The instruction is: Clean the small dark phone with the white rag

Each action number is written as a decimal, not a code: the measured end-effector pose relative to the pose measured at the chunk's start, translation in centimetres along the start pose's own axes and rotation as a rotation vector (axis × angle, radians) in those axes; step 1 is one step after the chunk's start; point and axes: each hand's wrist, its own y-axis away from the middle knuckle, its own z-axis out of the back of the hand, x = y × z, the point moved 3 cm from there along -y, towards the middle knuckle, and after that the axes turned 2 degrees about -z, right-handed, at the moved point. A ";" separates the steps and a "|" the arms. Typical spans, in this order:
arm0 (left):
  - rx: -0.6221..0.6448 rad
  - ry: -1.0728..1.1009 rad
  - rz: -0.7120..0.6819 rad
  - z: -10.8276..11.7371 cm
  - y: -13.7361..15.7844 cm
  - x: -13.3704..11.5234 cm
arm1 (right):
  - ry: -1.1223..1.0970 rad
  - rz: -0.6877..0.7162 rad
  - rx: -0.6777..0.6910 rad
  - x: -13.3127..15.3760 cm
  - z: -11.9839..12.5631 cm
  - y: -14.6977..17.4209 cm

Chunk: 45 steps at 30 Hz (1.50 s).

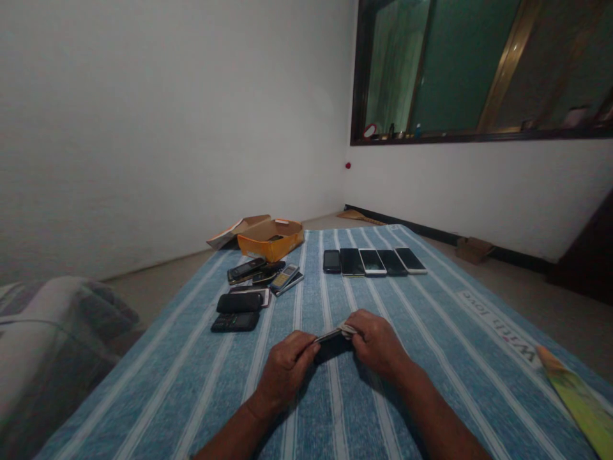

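Left grip (290,363), right grip (377,342) both pinching dark phone-like slab (331,349) by opposite ends — probably light, stiff, slick, maybe fragile — edges safest imo.

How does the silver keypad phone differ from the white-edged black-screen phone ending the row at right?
The silver keypad phone shows yellowish keys; the white-edged black-screen phone shows a dark screen. The former overlaps another phone; the latter lies in a neat row. Both lie face up.
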 end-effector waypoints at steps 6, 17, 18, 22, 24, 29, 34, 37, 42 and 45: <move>-0.015 -0.087 -0.095 -0.3 0.1 0.1 | 0.091 0.107 -0.064 1.8 -1.9 0.4; 0.027 -0.165 -0.166 -0.1 0.3 0.5 | 0.048 0.203 -0.072 4.1 -3.9 0.4; 0.032 -0.160 -0.159 0.0 0.3 0.6 | 0.046 0.202 -0.066 4.1 -3.9 0.4; 0.050 -0.105 -0.127 -0.1 0.5 1.0 | 0.046 0.179 -0.032 4.1 -3.7 0.3; 0.058 -0.067 -0.104 -0.2 0.5 1.0 | 0.048 0.155 -0.011 4.2 -3.4 0.3; 0.039 -0.059 -0.109 -0.2 0.4 0.7 | 0.004 0.139 0.104 3.6 -2.4 -0.1; -0.057 -0.150 -0.178 -0.3 0.5 0.7 | -0.037 0.045 0.178 0.9 -0.4 -0.5; -0.033 -0.183 -0.160 -0.4 0.6 0.9 | -0.112 -0.003 0.188 -0.5 0.7 -0.6; -0.041 -0.151 -0.128 -0.4 0.5 1.0 | -0.129 -0.005 0.146 -1.2 1.0 -0.4; -0.050 -0.113 -0.117 -0.5 0.5 1.0 | -0.051 0.000 0.130 -1.0 0.6 -0.3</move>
